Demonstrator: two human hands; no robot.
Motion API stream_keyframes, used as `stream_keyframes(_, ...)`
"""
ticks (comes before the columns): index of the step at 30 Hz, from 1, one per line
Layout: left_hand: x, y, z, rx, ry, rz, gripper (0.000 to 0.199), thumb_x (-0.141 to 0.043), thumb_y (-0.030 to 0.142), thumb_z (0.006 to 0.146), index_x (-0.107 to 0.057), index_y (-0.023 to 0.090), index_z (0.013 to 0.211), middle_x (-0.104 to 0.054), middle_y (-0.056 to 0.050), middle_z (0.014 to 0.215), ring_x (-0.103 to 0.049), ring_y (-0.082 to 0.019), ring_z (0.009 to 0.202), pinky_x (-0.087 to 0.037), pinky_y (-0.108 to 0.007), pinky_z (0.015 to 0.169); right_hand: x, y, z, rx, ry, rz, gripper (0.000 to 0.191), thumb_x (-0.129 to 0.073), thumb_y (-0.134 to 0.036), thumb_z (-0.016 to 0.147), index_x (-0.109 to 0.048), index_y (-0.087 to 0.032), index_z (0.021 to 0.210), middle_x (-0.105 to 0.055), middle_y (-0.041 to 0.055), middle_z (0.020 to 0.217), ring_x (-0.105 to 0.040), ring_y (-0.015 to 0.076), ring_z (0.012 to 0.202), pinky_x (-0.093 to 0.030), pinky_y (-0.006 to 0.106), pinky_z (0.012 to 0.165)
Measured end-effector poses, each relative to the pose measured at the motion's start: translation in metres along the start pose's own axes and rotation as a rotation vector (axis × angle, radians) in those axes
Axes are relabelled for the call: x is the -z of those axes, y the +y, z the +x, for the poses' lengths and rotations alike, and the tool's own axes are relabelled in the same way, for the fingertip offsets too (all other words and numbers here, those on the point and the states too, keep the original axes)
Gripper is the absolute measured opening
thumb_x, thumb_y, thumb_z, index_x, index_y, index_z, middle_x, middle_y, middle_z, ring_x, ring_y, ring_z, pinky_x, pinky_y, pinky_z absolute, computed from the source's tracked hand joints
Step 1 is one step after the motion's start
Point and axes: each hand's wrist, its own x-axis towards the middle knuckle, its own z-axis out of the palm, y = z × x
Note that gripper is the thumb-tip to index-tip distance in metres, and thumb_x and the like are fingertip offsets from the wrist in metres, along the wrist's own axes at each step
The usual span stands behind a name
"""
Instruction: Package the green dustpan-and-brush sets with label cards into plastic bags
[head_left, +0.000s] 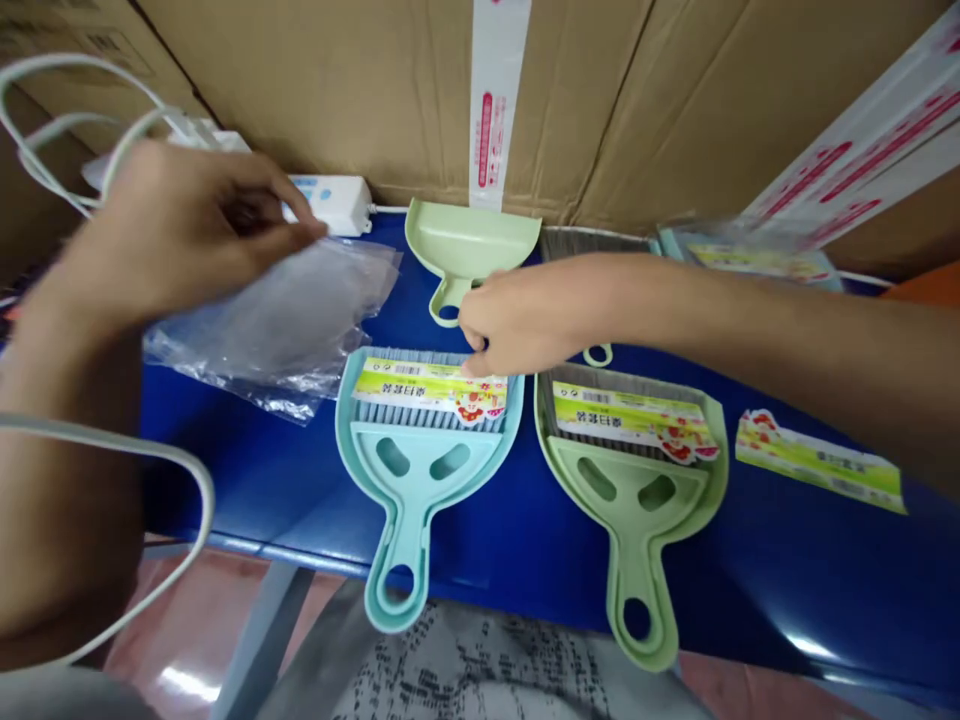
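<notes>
My left hand (217, 220) is raised over the clear plastic bags (277, 310), thumb and forefinger pinched; what is between them is too small to make out. My right hand (517, 315) reaches across from the right, fingers curled down, its thumb at the top edge of the label on the blue dustpan and brush set (409, 490). Beside that lies a green dustpan and brush set (637, 510) with a similar label. Behind my right hand is an empty green dustpan (472, 240). A loose label (821, 460) lies at the right.
Cardboard boxes (375, 90) stand along the back of the blue table (517, 560). A white power strip (334, 203) sits at back left, with a white cable (180, 455) looping near my left arm. A wrapped blue set (757, 260) lies at back right.
</notes>
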Motion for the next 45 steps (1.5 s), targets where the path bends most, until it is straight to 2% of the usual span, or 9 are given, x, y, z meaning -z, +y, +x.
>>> stream_keyframes(4,-0.022,0.038,0.003,-0.238,-0.017,0.086,0.05,-0.061,0.058,0.102,-0.077,0.015,0.08,-0.057,0.001,0.06,-0.046,-0.01,0.055,-0.034,-0.027,0.067,0.008,-0.002,-0.007,-0.007,-0.061,-0.016,0.013,-0.081,-0.028,0.093,-0.084,-0.016,0.095,-0.081,0.0125,0.097,-0.08,0.0353,0.093,-0.059,0.044,0.081)
stream_keyframes(9,-0.03,0.008,0.009,-0.14,0.098,0.183,0.046,-0.057,0.054,0.102,-0.08,0.016,0.09,-0.059,0.0,0.06,-0.053,-0.014,0.059,-0.035,-0.027,0.067,0.004,0.005,-0.004,0.037,-0.151,0.056,0.054,-0.083,-0.06,0.093,-0.081,-0.013,0.121,-0.079,0.0205,0.121,-0.078,0.0373,0.105,-0.059,0.044,0.084)
stream_keyframes(18,-0.037,-0.014,0.014,-0.126,0.12,0.202,0.041,-0.059,0.05,0.102,-0.08,0.019,0.085,-0.057,0.0,0.058,-0.051,-0.017,0.057,-0.031,-0.03,0.063,-0.004,0.011,0.0,0.093,-0.288,0.04,0.045,-0.078,-0.056,0.095,-0.079,-0.012,0.104,-0.079,0.0187,0.11,-0.075,0.0305,0.097,-0.048,0.036,0.073)
stream_keyframes(27,-0.048,0.035,0.006,0.117,0.063,-0.727,0.035,-0.073,0.047,0.104,-0.076,0.02,0.082,-0.071,-0.002,0.07,-0.058,-0.012,0.058,-0.042,-0.026,0.055,-0.006,0.039,-0.01,0.315,-0.419,0.995,0.031,-0.076,-0.04,0.092,-0.064,-0.018,0.074,-0.058,-0.0031,0.069,-0.051,0.011,0.064,-0.033,0.027,0.056)
stream_keyframes(31,-0.047,0.048,-0.001,0.281,-0.226,-1.258,0.044,-0.069,0.063,0.102,-0.08,0.022,0.113,-0.08,-0.01,0.108,-0.077,-0.023,0.092,-0.061,-0.031,0.071,-0.019,0.049,-0.049,0.249,-0.165,1.359,0.034,-0.083,-0.046,0.089,-0.069,-0.016,0.079,-0.063,-0.0013,0.071,-0.056,0.0115,0.063,-0.039,0.023,0.053)
stream_keyframes(36,-0.035,0.061,-0.008,0.285,-0.715,-1.573,0.06,-0.07,0.071,0.098,-0.07,0.026,0.137,-0.08,-0.013,0.111,-0.083,-0.03,0.086,-0.07,-0.04,0.069,-0.044,0.044,-0.082,-0.09,0.554,1.543,0.046,-0.094,-0.052,0.079,-0.061,-0.021,0.083,-0.071,0.0002,0.08,-0.064,0.0144,0.066,-0.05,0.025,0.055)
stream_keyframes(39,-0.034,0.072,-0.014,0.258,-0.674,-1.525,0.05,-0.082,0.039,0.098,-0.066,0.026,0.144,-0.081,-0.009,0.101,-0.082,-0.026,0.071,-0.065,-0.03,0.053,-0.06,0.039,-0.089,-0.13,0.792,1.518,0.057,-0.096,-0.052,0.075,-0.059,-0.028,0.11,-0.077,-0.0002,0.097,-0.072,0.0181,0.074,-0.059,0.029,0.06)
stream_keyframes(42,-0.038,0.081,-0.019,0.261,-0.59,-1.466,0.049,-0.084,0.029,0.097,-0.069,0.021,0.143,-0.079,-0.006,0.087,-0.075,-0.019,0.056,-0.053,-0.021,0.041,-0.076,0.038,-0.093,-0.038,0.798,1.408,0.079,-0.094,-0.05,0.079,-0.052,-0.033,0.144,-0.077,0.0056,0.131,-0.079,0.0233,0.097,-0.068,0.037,0.077)
stream_keyframes(45,-0.041,0.086,-0.022,0.276,-0.579,-1.439,0.051,-0.084,0.031,0.097,-0.07,0.016,0.143,-0.076,-0.005,0.072,-0.073,-0.02,0.053,-0.054,-0.022,0.042,-0.089,0.039,-0.095,0.071,0.763,1.346,0.07,-0.092,-0.047,0.084,-0.062,-0.03,0.146,-0.071,0.0091,0.147,-0.077,0.0267,0.115,-0.068,0.044,0.094)
